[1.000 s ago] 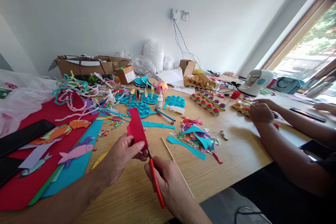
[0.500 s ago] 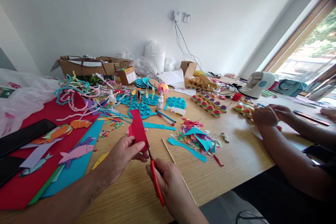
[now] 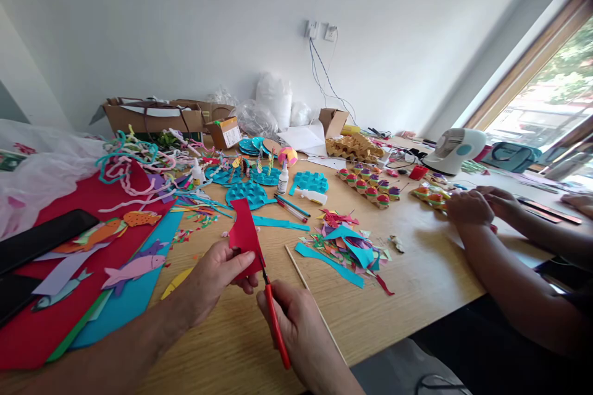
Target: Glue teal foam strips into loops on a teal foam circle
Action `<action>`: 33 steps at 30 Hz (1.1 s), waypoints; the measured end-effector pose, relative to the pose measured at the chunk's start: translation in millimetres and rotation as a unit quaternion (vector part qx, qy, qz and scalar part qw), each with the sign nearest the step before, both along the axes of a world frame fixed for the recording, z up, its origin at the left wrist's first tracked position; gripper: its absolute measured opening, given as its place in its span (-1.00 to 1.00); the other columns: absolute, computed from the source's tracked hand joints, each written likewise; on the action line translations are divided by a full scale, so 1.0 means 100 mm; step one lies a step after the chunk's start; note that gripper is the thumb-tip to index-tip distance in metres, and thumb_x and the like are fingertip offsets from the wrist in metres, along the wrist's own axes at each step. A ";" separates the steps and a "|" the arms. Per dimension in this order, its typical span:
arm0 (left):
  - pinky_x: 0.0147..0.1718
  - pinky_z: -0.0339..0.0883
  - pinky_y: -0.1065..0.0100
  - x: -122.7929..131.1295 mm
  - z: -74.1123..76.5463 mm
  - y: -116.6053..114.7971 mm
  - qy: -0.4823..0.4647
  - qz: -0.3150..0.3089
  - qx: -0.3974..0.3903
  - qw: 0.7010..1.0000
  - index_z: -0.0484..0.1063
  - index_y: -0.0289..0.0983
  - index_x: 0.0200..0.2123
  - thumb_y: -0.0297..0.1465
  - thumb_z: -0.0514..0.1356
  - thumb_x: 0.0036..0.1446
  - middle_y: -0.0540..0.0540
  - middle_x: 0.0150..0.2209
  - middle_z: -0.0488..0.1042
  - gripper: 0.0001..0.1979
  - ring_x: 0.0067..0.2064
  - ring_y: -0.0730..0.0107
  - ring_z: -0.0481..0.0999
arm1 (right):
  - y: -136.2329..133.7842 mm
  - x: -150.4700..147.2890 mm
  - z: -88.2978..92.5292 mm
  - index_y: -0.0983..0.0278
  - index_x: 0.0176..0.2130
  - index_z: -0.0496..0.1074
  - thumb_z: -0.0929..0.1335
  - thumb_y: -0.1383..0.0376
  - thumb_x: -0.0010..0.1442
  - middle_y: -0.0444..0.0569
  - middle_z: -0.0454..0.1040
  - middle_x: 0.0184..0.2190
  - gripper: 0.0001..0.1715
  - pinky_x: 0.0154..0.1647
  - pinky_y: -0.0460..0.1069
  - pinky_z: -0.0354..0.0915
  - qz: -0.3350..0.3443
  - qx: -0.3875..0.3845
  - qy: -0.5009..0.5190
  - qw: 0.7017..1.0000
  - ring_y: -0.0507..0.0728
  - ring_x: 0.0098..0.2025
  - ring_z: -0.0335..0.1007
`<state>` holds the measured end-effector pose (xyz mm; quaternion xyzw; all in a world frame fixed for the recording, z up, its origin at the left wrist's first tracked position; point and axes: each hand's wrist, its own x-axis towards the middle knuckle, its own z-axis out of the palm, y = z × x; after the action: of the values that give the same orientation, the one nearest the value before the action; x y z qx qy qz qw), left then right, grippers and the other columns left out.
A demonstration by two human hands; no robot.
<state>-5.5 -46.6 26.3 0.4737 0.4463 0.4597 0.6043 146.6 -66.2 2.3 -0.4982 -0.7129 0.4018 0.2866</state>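
Note:
A piece of red paper point(image 3: 244, 231) is pinched between the thumb and fingers of my left hand point(image 3: 227, 271), above the wooden table point(image 3: 222, 345). My right hand point(image 3: 296, 321) is closed around red-handled scissors point(image 3: 277, 326). The scissor blades lie along the right edge of the red paper, close to my left fingertips. A thin wooden stick point(image 3: 319, 308) lies under and beside my right hand. Right of the hands is a heap of coloured paper scraps point(image 3: 349, 241), with a blue strip point(image 3: 330, 265) at its near side.
At the left lie red sheets point(image 3: 69, 197), paper fish point(image 3: 134, 270) and a black phone point(image 3: 50, 241). Glue bottles point(image 3: 283, 179), blue egg-carton pieces point(image 3: 248, 195) and decorated cartons point(image 3: 369, 185) stand behind. Another person's hands point(image 3: 470, 207) work at the right, near a white fan point(image 3: 454, 151).
The red paper and my left hand have shifted very slightly, with the paper's top a little lower. Both hands keep their holds.

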 end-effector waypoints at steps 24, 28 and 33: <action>-0.56 0.26 0.41 -0.01 -0.01 0.01 -0.019 0.026 -0.007 0.999 0.36 -0.31 -0.41 -0.19 0.25 -0.08 0.03 -0.57 0.42 -0.71 -0.56 0.46 0.37 | 0.03 0.01 -0.15 0.24 -0.59 0.13 0.16 0.06 0.17 -0.19 0.10 -0.69 -0.58 -0.62 -0.13 -0.05 0.001 -0.002 0.014 1.000 -0.04 -0.61 0.04; -0.60 0.24 0.43 0.01 0.01 -0.01 -0.014 0.027 -0.023 0.999 0.35 -0.31 -0.42 -0.19 0.25 -0.11 0.03 -0.58 0.41 -0.70 -0.59 0.48 0.36 | 0.02 0.00 -0.14 0.26 -0.58 0.18 0.17 0.09 0.18 -0.19 0.12 -0.68 -0.59 -0.61 -0.14 -0.02 -0.004 -0.004 0.019 1.000 -0.03 -0.60 0.09; -0.63 0.20 0.45 0.03 0.02 -0.04 -0.026 -0.007 -0.038 0.999 0.35 -0.31 -0.41 -0.18 0.24 -0.09 0.04 -0.61 0.40 -0.70 -0.61 0.50 0.33 | 0.00 0.01 -0.08 0.29 -0.50 0.32 0.16 0.09 0.20 -0.18 0.17 -0.64 -0.59 -0.60 -0.15 0.00 0.005 -0.013 0.034 0.999 -0.03 -0.59 0.11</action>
<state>-2.3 -50.2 27.8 0.4418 0.4441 0.4501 0.6364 147.5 -66.0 -5.5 -0.4842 -0.7000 0.4294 0.3020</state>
